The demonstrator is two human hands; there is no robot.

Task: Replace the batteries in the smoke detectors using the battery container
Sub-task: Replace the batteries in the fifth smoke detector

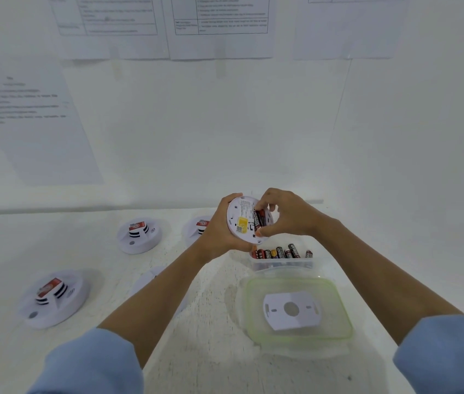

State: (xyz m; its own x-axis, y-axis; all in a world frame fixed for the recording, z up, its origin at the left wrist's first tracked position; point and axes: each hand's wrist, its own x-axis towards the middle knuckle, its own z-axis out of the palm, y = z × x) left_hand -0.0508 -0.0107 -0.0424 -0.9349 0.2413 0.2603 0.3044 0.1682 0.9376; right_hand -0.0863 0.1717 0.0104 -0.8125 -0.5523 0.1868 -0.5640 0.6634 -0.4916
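My left hand (pixel 219 228) holds a white round smoke detector (pixel 242 220) up off the table, its back side with a yellow label facing me. My right hand (pixel 284 214) pinches a black and red battery (pixel 260 218) that sits in the detector's battery bay. Just below the hands stands the clear battery container (pixel 282 264) with several black and red batteries (pixel 280 251) upright inside. Its clear green-rimmed lid (pixel 335 302) lies in front of it, with a white mounting plate (pixel 291 309) resting on it.
Three more white smoke detectors lie on the white table: one at the near left (pixel 53 298), one further back (pixel 139 235), one partly behind my left hand (pixel 196 227). Another white piece (pixel 148 278) shows under my left forearm. Printed sheets hang on the wall behind.
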